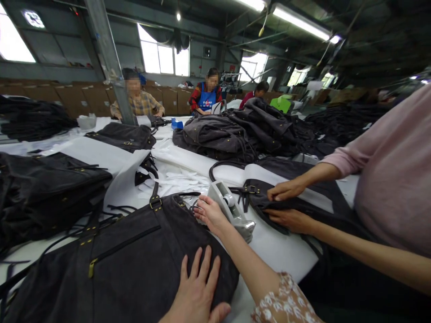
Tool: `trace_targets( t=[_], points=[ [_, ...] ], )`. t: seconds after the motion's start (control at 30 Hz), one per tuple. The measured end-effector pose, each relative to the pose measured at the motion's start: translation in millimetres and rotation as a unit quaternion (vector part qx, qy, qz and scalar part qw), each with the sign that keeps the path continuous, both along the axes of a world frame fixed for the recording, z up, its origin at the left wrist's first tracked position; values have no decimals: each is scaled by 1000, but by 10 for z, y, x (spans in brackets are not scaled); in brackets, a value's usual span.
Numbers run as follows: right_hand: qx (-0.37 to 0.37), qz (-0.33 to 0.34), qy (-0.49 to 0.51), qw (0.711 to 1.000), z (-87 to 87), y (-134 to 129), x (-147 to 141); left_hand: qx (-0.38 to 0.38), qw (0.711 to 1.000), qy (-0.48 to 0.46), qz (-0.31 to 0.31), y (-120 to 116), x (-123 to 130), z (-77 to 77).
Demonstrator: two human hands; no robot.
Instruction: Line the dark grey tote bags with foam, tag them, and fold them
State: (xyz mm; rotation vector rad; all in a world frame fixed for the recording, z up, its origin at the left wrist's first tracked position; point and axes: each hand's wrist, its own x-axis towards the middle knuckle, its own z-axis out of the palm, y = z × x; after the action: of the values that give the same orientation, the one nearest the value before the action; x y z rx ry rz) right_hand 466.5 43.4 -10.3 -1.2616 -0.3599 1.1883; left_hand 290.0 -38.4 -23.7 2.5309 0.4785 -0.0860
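A dark grey handbag (131, 264) lies flat on the table in front of me, with a zipped pocket, brass-coloured studs and buckled straps. My left hand (198, 287) rests on its right part, palm down and fingers spread. At the bag's upper right corner, my right hand (211, 214) has its fingers curled at a thin dark cord (193, 205); the fingertips partly hide their hold. Just beside that hand stands a grey tape dispenser (232, 211). The bag's lower left side runs out of view.
A co-worker in a pink top (393, 166) handles another dark bag (262, 193) close on my right. Dark bags are piled (235, 128) behind, and one bag (50, 193) sits at left. White paper strips (178, 183) litter the table. Several people work across it.
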Motion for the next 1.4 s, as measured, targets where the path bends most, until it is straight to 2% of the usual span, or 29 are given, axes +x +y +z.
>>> trace_targets(
  t=[0.07,0.13,0.23,0.3,0.4,0.57,0.6,0.7,0.8,0.9,1.0,1.13,1.23,1.4],
  points=[
    [-30,44,-20,998,-7,-39,2,-3,1000,13,-2,6,18,-20],
    [-74,84,-121,986,-20,-43,2,-4,1000,22,-4,11,33,-28],
    [-118,71,-289,947,-7,38,39,-2,1000,29,-5,16,44,-25],
    [-112,53,-346,930,43,143,66,2,1000,29,-6,18,46,-26],
    [-100,73,-415,901,152,333,4,9,1000,24,-8,19,49,-51],
    [-182,207,-539,796,242,570,-390,28,999,14,-11,32,51,-167],
    [-193,213,-546,787,245,597,-450,36,999,9,-16,37,46,-199],
    [-182,189,-524,810,244,656,-499,73,996,-27,-32,45,26,-295],
    [-143,193,-461,854,196,688,-424,121,990,-69,-16,45,17,-358],
    [-103,218,-356,903,62,678,-356,136,988,-70,-11,60,31,-386],
    [-87,223,-276,931,-94,642,-279,123,991,-51,-30,95,46,-423],
    [-81,249,-235,936,-216,632,-107,154,985,-74,-26,130,50,-530],
    [-95,234,-267,930,-273,663,-47,176,980,-85,-24,140,49,-604],
    [-87,201,-327,919,-324,767,-141,166,984,-61,-23,129,52,-664]
  ],
)
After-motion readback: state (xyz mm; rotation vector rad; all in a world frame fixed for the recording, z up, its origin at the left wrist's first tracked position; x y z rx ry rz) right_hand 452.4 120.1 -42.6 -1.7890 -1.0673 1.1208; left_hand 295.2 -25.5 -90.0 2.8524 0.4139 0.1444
